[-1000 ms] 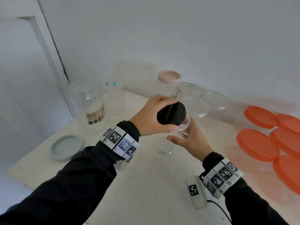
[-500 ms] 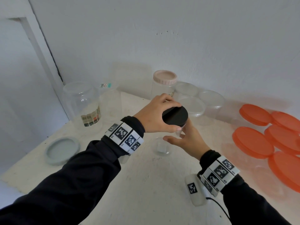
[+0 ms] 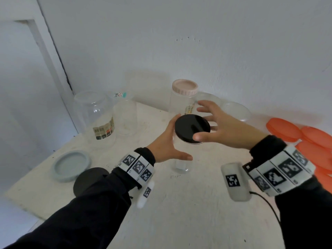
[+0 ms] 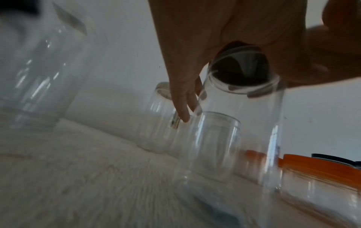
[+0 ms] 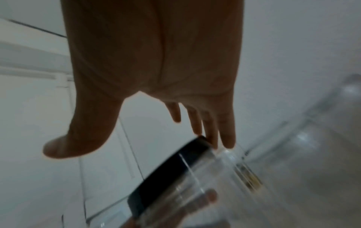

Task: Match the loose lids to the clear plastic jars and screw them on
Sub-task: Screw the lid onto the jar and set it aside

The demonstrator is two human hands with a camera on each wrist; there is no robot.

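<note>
A black lid [image 3: 192, 128] sits on the clear jar [image 3: 182, 164] standing on the white table [image 3: 188, 212], caught between my two hands. My left hand [image 3: 166, 142] cups the jar's side just under the lid, fingers gently curved behind it and thumb reaching across the front; whether it is truly gripping or only steadying, I cannot tell from the head view, though the left wrist view shows the palm close against the jar's neck. My right hand [image 3: 221, 126] is spread wide over the lid, fingers straight and fanned, thumb tip touching the near rim and the other fingertips at the far edge, holding nothing firmly.

By my reading, this lid is matched and seated, and probably needs a final twist; I cannot see the threads well enough to call it tight. Beyond my right fingertips a taller jar wears a pink lid [image 3: 185, 87], so that one looks done. Past my left fingers stand two open jars, one a labelled jar [image 3: 95, 121]. Near my left wrist lie a grey-blue lid [image 3: 71, 165] and a second black lid [image 3: 86, 180]. Outside my right hand, orange lids [image 3: 283, 129] lie beside several shallow clear tubs [image 3: 235, 111], all yet to be paired.
</note>
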